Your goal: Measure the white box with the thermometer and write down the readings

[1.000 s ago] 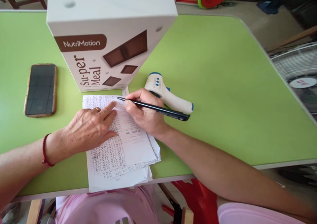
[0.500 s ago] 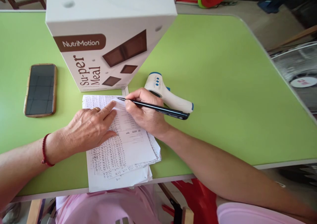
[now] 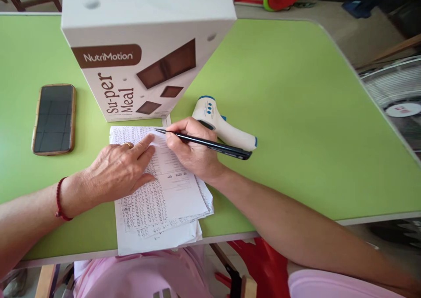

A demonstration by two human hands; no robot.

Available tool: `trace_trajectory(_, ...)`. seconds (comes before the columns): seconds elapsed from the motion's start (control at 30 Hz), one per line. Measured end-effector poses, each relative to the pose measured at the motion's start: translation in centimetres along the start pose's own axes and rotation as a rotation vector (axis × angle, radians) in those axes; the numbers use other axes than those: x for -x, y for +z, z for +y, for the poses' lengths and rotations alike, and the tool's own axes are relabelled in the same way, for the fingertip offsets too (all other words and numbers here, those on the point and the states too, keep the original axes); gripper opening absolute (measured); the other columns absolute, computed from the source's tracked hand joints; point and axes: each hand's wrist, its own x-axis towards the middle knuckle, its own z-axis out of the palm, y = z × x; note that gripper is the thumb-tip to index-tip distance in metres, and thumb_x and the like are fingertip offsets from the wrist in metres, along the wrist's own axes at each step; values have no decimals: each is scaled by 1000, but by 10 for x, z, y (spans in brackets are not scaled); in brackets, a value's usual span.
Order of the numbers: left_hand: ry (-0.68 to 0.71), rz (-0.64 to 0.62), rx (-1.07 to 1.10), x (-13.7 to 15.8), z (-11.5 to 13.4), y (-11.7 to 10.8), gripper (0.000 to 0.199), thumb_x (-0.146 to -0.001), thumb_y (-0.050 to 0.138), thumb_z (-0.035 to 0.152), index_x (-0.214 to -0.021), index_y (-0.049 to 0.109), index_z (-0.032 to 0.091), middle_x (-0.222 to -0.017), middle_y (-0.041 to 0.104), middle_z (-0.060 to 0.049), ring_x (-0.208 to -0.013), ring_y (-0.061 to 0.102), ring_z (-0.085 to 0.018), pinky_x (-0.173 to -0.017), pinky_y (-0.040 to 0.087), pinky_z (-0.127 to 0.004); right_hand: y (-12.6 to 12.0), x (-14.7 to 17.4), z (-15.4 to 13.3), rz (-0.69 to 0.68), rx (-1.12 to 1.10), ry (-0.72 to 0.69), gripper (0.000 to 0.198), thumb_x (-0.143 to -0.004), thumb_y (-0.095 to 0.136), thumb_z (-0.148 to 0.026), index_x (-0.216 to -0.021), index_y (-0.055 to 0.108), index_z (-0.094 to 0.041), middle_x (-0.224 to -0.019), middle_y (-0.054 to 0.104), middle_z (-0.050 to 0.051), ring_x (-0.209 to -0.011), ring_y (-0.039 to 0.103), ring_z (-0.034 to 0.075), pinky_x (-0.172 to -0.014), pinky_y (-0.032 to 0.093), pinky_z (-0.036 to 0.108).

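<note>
A black pen (image 3: pixel 210 144) is gripped in my right hand (image 3: pixel 194 149), its tip at the upper part of a sheet of paper (image 3: pixel 177 197). That sheet tops a small stack and carries rows of handwritten marks along with some printed lines. My left hand (image 3: pixel 120 170) lies flat on the paper's left side, fingers stretched out, index fingertip close to the pen tip. It wears a ring, and a red cord bracelet circles the wrist. Just beyond my right hand lies a white and blue infrared thermometer (image 3: pixel 233 133), partly covered by the hand.
A tall white NutriMotion box (image 3: pixel 148 39) stands right behind the papers. To the left lies a phone (image 3: pixel 54 118) in a brown-edged case. All rest on a green table (image 3: pixel 296 113) with a pale edge. A fan (image 3: pixel 394 100) stands beyond its right side.
</note>
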Motion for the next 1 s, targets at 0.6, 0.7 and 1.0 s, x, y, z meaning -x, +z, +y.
trace_trajectory(0.6,12,78,2,2,0,6,44,-95,69,43,-121,62,9,-144,56,-19,-67,70,-24,-47,48,-36,-4,-1,-1,44,9,-121,11,-93,60,-32,-85,62,-24,-66,65,-3,-55,57,12,-53,48,28)
trace_trajectory(0.7,89,357,84,2,-7,9,24,-97,63,34,-106,61,12,-123,67,-14,-68,68,-22,-50,50,-35,-11,-3,-1,-8,27,-350,6,-94,58,-21,-97,63,-23,-77,68,-1,-66,63,13,-60,51,27)
trace_trajectory(1.0,-365,1298,638,-9,-57,20,66,-88,70,62,-140,43,31,-138,45,-7,-126,46,-33,-102,39,-59,-16,7,-16,-396,304,-936,20,-98,51,-10,-114,64,-10,-98,71,10,-88,61,18,-81,53,33)
